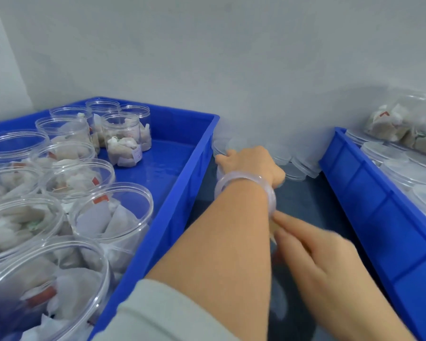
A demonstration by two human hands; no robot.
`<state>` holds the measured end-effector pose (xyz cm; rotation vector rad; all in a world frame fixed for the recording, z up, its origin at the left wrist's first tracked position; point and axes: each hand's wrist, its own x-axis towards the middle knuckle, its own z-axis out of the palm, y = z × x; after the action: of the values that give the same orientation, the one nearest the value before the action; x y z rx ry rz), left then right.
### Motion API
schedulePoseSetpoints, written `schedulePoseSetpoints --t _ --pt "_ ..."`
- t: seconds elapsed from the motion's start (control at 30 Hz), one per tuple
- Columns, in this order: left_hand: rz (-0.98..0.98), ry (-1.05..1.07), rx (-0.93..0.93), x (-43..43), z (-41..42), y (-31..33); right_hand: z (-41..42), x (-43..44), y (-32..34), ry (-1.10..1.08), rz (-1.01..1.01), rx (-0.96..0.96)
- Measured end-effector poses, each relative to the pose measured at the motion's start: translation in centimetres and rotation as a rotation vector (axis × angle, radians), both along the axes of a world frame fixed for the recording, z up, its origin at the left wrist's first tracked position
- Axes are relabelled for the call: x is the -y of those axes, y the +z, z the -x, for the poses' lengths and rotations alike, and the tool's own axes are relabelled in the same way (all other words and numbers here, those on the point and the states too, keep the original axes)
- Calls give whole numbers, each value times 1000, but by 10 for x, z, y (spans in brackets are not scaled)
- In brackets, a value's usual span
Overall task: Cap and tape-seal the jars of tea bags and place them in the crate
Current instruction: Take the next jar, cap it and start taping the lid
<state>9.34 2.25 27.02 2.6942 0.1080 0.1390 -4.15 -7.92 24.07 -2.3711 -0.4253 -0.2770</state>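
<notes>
Several open clear jars of tea bags [108, 217] fill the left blue crate [182, 183]. Clear lids [303, 168] lie heaped on the dark table against the wall, between the two crates. My left hand [251, 166], with a pale bangle on the wrist, reaches into that heap. Its fingers curl down over a lid, with the thumb out to the left. My right hand [317, 254] is blurred, nearer to me, with its fingers straight and their tips by my left forearm. Something clear and reddish sits half hidden beneath it.
A second blue crate [369, 198] at the right holds capped jars [389, 151], with another jar of tea bags [403, 124] lying on top. A grey wall closes off the back. The strip of dark table [303, 200] between the crates is narrow.
</notes>
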Motion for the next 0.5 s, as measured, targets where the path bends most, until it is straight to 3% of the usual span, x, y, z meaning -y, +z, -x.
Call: schedulePoseSetpoints --t 0.07,0.17,0.33,0.37,0.43,0.5 --pt "-48 -87 -37 1 -1 1 -19 3 -5 -63 149 -64" --pt "-26 -113 -77 -2 -2 0 -68 8 -21 -197 324 7" --pt "-61 -132 -18 -2 0 -4 -110 4 -75 -315 702 -60" --pt "43 -124 96 -1 3 -6 -112 5 -83 -343 708 -42" --pt "425 -52 536 -1 13 -6 -112 9 -93 -372 609 27" --pt "704 108 891 -5 25 -13 -113 12 -94 -340 349 149"
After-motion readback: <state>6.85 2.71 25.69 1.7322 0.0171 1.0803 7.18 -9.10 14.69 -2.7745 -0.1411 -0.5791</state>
